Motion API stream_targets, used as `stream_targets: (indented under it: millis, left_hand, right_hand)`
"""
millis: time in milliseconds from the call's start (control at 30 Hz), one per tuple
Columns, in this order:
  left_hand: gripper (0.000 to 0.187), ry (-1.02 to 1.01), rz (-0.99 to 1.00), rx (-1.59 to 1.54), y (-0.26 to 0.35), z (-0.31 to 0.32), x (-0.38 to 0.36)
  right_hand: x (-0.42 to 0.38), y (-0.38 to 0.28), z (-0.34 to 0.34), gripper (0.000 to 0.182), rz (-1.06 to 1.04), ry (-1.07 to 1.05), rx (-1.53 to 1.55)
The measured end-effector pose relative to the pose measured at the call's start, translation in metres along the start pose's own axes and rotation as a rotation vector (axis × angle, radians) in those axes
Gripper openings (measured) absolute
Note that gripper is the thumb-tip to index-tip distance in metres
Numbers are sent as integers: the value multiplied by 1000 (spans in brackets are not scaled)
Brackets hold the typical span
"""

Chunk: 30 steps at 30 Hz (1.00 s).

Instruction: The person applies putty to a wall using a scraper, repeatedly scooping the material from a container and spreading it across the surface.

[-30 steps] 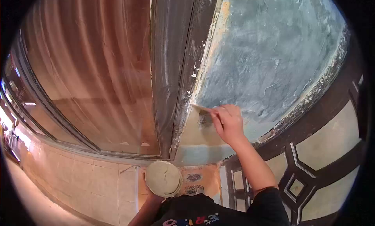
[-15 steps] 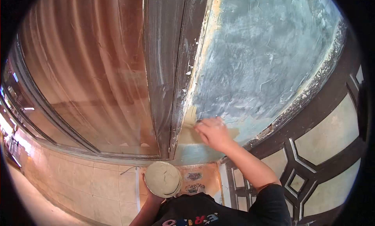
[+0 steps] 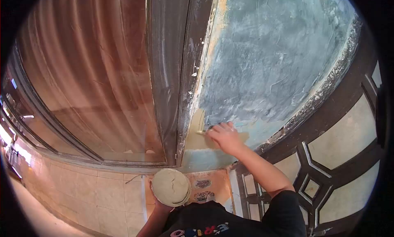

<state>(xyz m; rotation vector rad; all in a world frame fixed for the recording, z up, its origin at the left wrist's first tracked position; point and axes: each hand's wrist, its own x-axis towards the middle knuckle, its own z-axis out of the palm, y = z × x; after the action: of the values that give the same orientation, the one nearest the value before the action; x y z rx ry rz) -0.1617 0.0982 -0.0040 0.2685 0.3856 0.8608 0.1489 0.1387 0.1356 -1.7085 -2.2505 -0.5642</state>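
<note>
My right hand [image 3: 225, 138] is closed around a putty knife [image 3: 201, 132], most of which is hidden by the fingers. Its blade edge rests on a fresh beige patch of filler [image 3: 195, 141] low on the blue-grey wall [image 3: 254, 73], beside the dark wooden frame. More wet filler shows under and to the right of my fist. Low in front of my body, my left hand [image 3: 163, 207] grips a round bowl [image 3: 189, 194] from beneath and the side. Beige putty [image 3: 170, 185] with a cracked surface fills it nearly to the rim.
A dark window frame [image 3: 166, 73] with glass and a brown curtain [image 3: 90, 64] stands to the left. To the right is a dark panelled door [image 3: 344, 151]. Beige floor tiles [image 3: 111, 192] and an orange mat with dark marks [image 3: 221, 188] lie below.
My right hand and the putty knife have shifted slightly at the wall, and the beige patch along the frame looks more spread. My left hand keeps the bowl in about the same place.
</note>
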Motion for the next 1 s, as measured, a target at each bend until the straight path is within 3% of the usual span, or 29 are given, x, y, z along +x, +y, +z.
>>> stream_targets:
  millis: [33,133,167,267,367,433,500,533,567,633,667,733,767,833,900,967,1000]
  left_hand:
    - [85,18,-13,-52,0,0,1]
    - [86,9,1,12,1,4,-1]
    - [86,10,-1,12,0,5,-1]
    - [88,54,-34,-41,-2,-2,1]
    - [78,17,18,-58,-2,-6,1]
    - [77,-153,-38,-150,2,8,-5]
    - [77,-147,-25,-128,3,8,-5]
    - [77,-147,-16,-101,2,7,-5]
    - [77,-147,-17,-99,1,7,-4]
    - [90,-252,-165,-616,0,6,-3]
    - [90,-252,-170,-614,-2,5,-2]
    - [77,-119,-53,-143,-2,5,0]
    - [77,-121,-50,-141,-2,5,1]
    - [77,-102,-44,-154,-2,7,4]
    - [77,-76,-40,-128,-6,3,6]
    - [77,-53,-38,-98,-7,3,7]
    - [76,-57,-21,-42,-8,5,8]
  right_hand:
    - [6,4,-11,18,-4,2,1]
    - [20,11,-44,11,241,488,151]
    - [18,10,-43,11,243,486,151]
    - [3,-4,-19,13,22,131,100]
    - [-11,1,9,16,-65,-1,-9]
    - [-6,17,0,17,-27,37,-43]
    - [1,21,-21,17,186,424,74]
    - [2,16,-32,18,244,473,109]
    - [1,14,-27,18,246,474,109]
    - [-7,5,-11,16,36,161,114]
    - [-9,-2,-7,13,-26,74,-3]
    - [-7,2,-6,12,-32,45,-34]
    - [-2,6,-9,12,-43,15,-64]
    - [14,19,-34,12,34,86,-7]
    - [27,23,-70,11,189,526,111]
    - [28,18,-71,11,158,540,150]
    - [24,14,-59,11,63,328,137]
